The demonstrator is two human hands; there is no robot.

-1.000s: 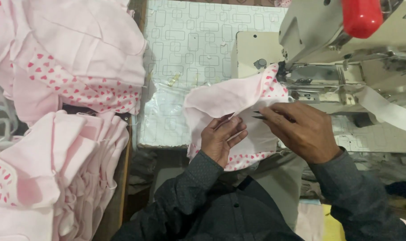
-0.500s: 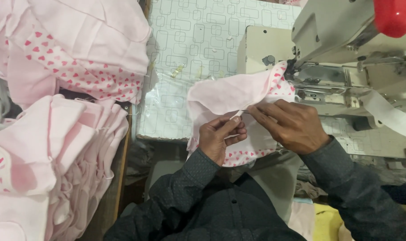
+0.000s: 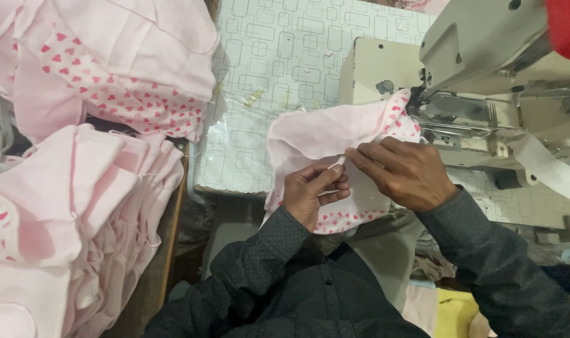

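Observation:
A small pink garment piece [image 3: 316, 134] with a red-heart trim lies on the patterned table in front of the sewing machine [image 3: 485, 56]. My left hand [image 3: 313, 191] pinches its near edge from below, fingers curled on the cloth. My right hand [image 3: 404, 172] grips the same edge from the right, thumb and forefinger meeting my left fingertips over a small white strip. The garment's far corner reaches the machine's needle area [image 3: 423, 109].
Stacks of pink garments with heart print sit at the left [image 3: 109, 69] and lower left [image 3: 66, 213]. A white elastic band [image 3: 548, 166] runs off the machine to the right. The table [image 3: 279, 56] has a white geometric-patterned cover.
The view has shifted slightly left and down. My hands have drawn closer together on the garment edge, the fingertips now meeting at the small white strip.

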